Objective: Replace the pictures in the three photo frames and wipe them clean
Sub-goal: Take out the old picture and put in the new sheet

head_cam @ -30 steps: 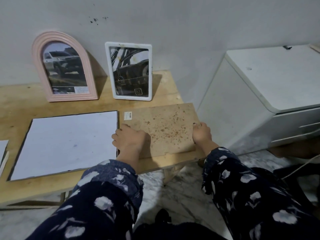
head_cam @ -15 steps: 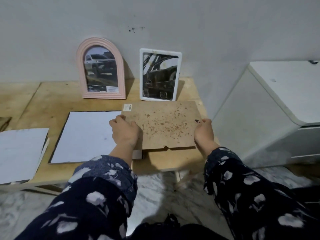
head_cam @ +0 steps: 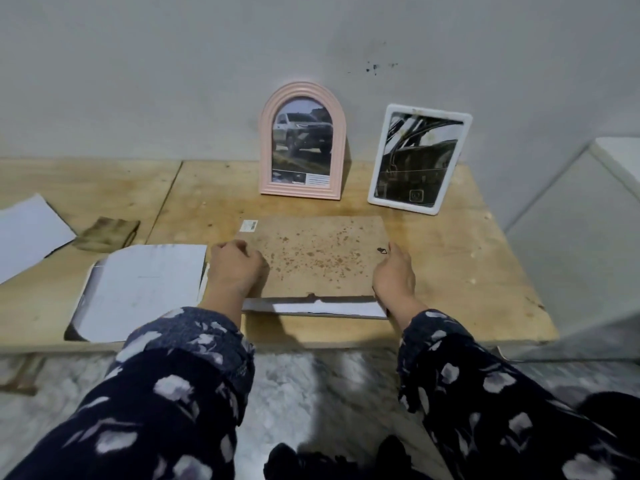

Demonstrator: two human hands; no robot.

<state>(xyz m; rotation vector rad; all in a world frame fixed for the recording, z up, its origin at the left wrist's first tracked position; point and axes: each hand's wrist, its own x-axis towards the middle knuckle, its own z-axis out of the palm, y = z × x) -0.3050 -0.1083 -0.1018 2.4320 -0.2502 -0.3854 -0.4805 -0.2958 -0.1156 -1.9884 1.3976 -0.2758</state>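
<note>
Hands grip a speckled brown fibreboard backing board [head_cam: 320,258] lying on the wooden table [head_cam: 485,271]: left hand [head_cam: 235,268] curled over its left edge, right hand [head_cam: 393,275] clasping its right edge. Beside it lies a white sheet [head_cam: 145,289]; behind, leaning against the wall, stand a pink arched photo frame [head_cam: 303,142] and a white rectangular photo frame [head_cam: 419,159]. Far left lies a brown folded cloth [head_cam: 107,233].

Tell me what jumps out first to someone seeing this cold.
Both hands, left hand and right hand, hold the side edges of a speckled brown fibreboard backing panel at the centre of the wooden table. Behind it, against the wall, stand a pink arched photo frame and, to its right, a white rectangular photo frame, both showing car pictures.
</note>
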